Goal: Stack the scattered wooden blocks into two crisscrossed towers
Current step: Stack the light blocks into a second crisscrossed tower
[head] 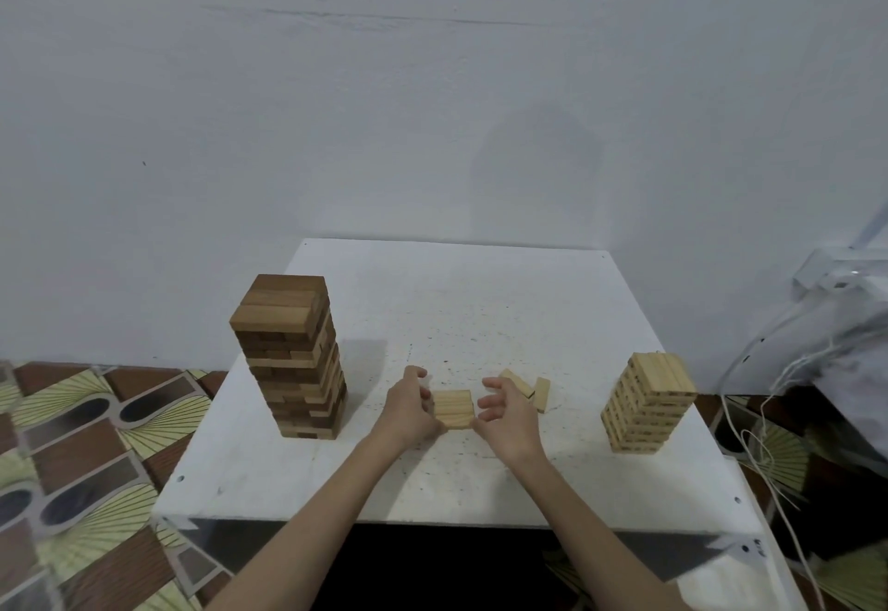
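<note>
White table [480,303]: blocks [453,409] between hands.

**Open middle, towers at both flanks**

We see bare white table [480,303] across the centre and upper middle of the frame, open for a hand to pass. At left the tall dark tower [290,355] blocks the way; at right the shorter pale tower [646,401] does the same. Low in the centre, a flat row of blocks [454,408] sits between both hands. Two loose blocks [528,389] lie just right of it, perhaps touching each other.
</note>
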